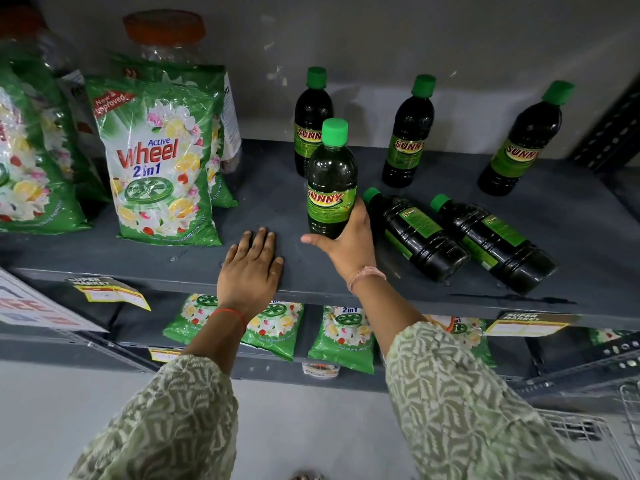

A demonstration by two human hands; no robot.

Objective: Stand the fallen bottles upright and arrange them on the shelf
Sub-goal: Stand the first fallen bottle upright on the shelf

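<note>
My right hand [348, 241] grips the lower part of a dark Sunny bottle [330, 181] with a green cap, held upright near the front of the grey shelf [270, 202]. Flat on the shelf's front edge, left of that bottle, rests my left hand [251, 268] with nothing in it. Two more dark bottles lie on their sides to the right, one [415, 233] close to my right hand and one [491, 242] further right, caps pointing back-left. Three bottles stand upright along the back: left [311, 123], middle [408, 133], right [523, 140].
Green Wheel detergent bags [162, 157] stand on the left half of the shelf, with plastic jars [162, 36] behind them. Smaller detergent packs [343, 337] lie on the shelf below. A perforated metal upright [609, 133] bounds the right side. A wire basket [588, 431] sits at the lower right.
</note>
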